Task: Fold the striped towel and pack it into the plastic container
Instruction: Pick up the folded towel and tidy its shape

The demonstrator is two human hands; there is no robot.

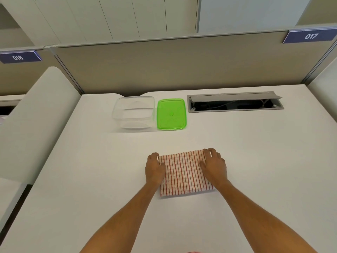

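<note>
Both hands, left (pixel 154 168) and right (pixel 215 165), press flat with loose grip on the folded red-striped cloth towel (pixel 185 173) near the white tabletop's (pixel 255 152) front edge

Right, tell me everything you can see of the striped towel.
The striped towel is white cloth with thin red stripes and fainter cross lines. It lies flat on the white desk, folded into a rough, slightly skewed rectangle, nearer the person than the clear container and green lid, and apart from both. The left hand rests on its left edge, the right hand on its far right corner.
</note>
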